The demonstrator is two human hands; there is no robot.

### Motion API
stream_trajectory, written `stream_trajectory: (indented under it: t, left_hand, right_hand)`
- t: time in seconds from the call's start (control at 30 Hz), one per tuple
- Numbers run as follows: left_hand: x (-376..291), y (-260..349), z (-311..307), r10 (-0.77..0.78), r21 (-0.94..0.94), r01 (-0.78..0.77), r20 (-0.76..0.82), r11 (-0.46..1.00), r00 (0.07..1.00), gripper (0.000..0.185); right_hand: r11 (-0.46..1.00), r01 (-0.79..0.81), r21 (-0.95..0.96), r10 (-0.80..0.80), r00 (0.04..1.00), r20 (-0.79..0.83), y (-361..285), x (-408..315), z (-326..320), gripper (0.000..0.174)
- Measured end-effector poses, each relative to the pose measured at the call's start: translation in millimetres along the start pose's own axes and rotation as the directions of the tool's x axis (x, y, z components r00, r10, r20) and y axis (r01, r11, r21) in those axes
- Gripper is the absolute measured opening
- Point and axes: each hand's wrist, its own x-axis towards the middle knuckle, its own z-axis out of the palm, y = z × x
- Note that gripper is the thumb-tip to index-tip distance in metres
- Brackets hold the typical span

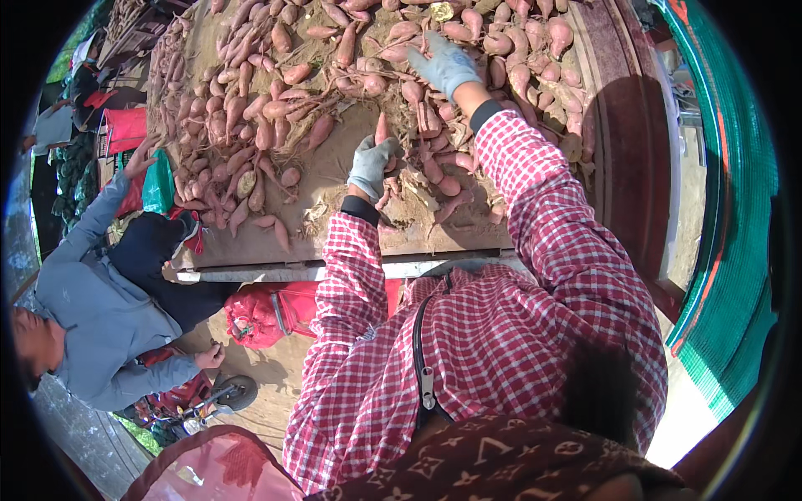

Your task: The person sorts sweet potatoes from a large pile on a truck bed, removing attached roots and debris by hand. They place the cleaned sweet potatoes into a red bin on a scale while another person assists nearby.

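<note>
Many pink-skinned sweet potatoes [235,113] with thin roots lie spread over a dirty, flat tabletop [351,131] in front of me. My left hand [369,164], in a grey work glove, is closed around a single sweet potato [381,128]; its narrow end pokes up past the fingers. Farther out and to the right, my right hand [446,67], gloved too, reaches over the pile with its fingers apart. Sweet potatoes lie close around that hand, and I see none in its grasp. A cut or broken pale root [442,11] lies just beyond it.
A co-worker in a blue-grey top [113,307] stands at the left, one hand [139,158] by the table's edge near a green bag [158,181]. A red mesh sack [254,316] sits below the front edge. Green netting [739,206] hangs at the right.
</note>
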Motion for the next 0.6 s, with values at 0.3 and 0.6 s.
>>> stream_trajectory:
  t: [0.3, 0.6]
  left_hand:
    - [-15, 21, 43, 0.209, -0.729, 0.020, 0.222, 0.684, 0.952, 0.044]
    - [13, 51, 59, 0.364, -0.688, -0.186, 0.122, 0.701, 0.923, 0.049]
  right_hand:
    - [0.947, -0.070, -0.315, 0.100, 0.992, 0.080, 34, -20, -16, 0.059]
    - [0.952, -0.005, 0.306, 0.073, 0.975, -0.211, 50, -11, -6, 0.059]
